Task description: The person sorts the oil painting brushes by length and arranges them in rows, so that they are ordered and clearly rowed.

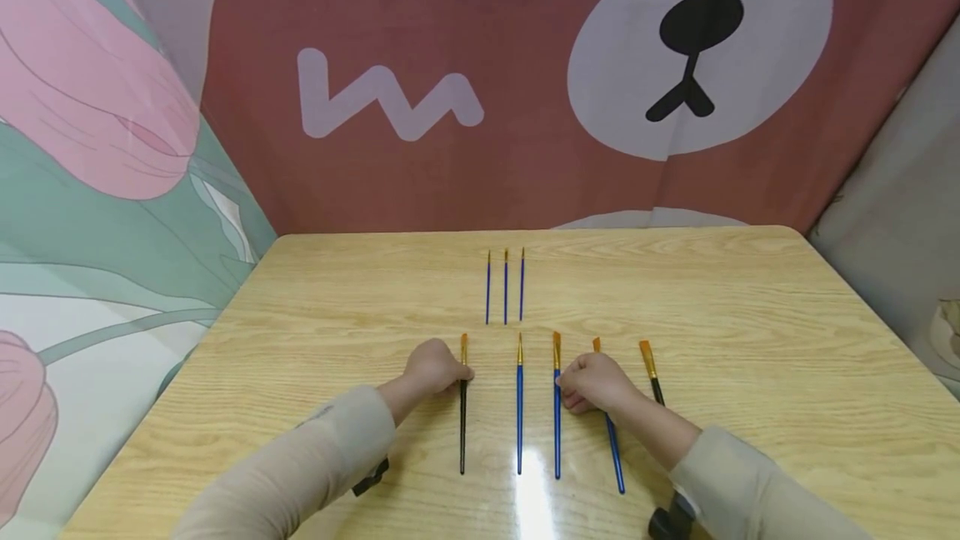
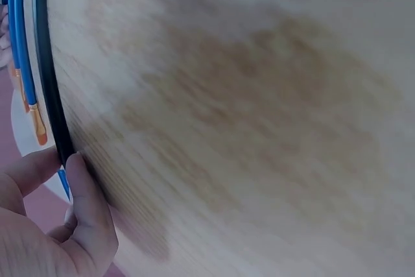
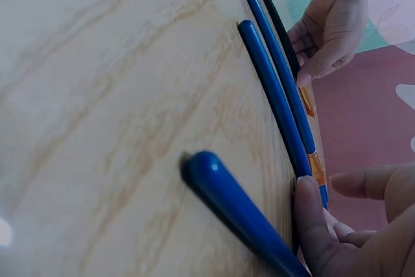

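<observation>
My left hand (image 1: 435,367) pinches a black-handled paintbrush (image 1: 462,423) just below its orange bristles, thumb and forefinger on either side of it in the left wrist view. The brush lies upright in the head view, bristles pointing away. My right hand (image 1: 597,382) is at a blue flat paintbrush (image 1: 557,432), its thumb against the upper handle and the forefinger across from it. Between the hands lies a blue round-tipped paintbrush (image 1: 520,419). Under the right hand passes a tilted blue paintbrush (image 1: 614,452), partly hidden. Right of it, a black-handled paintbrush (image 1: 649,365) is half covered by the forearm.
Three thin dark-blue paintbrushes (image 1: 506,290) lie side by side farther back on the wooden table (image 1: 337,290). A printed cloth (image 1: 525,173) hangs behind the table's far edge. Light glares off the tabletop near the front.
</observation>
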Available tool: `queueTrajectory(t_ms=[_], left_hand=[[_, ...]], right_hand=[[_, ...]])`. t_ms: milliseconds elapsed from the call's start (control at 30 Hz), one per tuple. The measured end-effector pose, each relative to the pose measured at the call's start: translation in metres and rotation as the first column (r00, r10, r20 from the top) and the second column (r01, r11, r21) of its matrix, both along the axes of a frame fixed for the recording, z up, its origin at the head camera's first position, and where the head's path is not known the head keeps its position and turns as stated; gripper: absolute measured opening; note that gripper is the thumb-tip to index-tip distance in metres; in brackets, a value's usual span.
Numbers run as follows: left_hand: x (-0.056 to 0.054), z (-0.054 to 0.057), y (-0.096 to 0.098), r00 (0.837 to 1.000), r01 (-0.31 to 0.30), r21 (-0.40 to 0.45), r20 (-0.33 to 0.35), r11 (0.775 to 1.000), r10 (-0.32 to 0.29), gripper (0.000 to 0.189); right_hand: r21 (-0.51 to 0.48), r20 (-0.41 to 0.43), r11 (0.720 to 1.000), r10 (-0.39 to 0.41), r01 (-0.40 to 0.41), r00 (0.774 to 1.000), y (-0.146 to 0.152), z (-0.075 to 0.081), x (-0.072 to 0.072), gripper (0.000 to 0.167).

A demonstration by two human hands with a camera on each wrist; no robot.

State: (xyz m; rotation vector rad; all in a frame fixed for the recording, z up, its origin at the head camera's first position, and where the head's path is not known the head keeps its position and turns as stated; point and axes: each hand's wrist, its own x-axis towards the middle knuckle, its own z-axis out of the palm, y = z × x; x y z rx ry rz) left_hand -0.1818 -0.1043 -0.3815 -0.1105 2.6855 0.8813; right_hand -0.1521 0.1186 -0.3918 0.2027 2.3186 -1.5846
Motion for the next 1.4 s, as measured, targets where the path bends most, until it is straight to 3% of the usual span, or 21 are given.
queueTrajectory(t_ms=[267, 667, 1167, 1400], left_hand=[[-0.002, -0.002, -0.002, 0.999, -0.036, 0.075, 0.023, 0.997, 0.034, 0.015], [-0.008, 0.000, -0.019, 0.998, -0.045, 0.092, 0.053, 0.995, 0.040, 0.012], [-0.026, 0.002, -0.038, 0.994, -0.065, 0.091, 0.093, 0.994, 0.057, 0.012], [-0.029, -0.001, -0.040, 0.992, -0.082, 0.110, 0.105, 0.991, 0.071, 0.015]], right_hand=[[0.117, -0.066, 0.993, -0.026, 0.033, 0.997, -0.004, -0.003, -0.002, 0.014], [0.285, -0.089, 0.959, 0.026, 0.000, 0.996, -0.013, -0.001, -0.003, 0.025], [0.366, -0.123, 0.930, 0.045, 0.004, 0.991, -0.014, -0.001, -0.004, 0.025], [0.334, -0.106, 0.942, 0.022, 0.015, 0.994, -0.013, 0.000, -0.002, 0.027]])
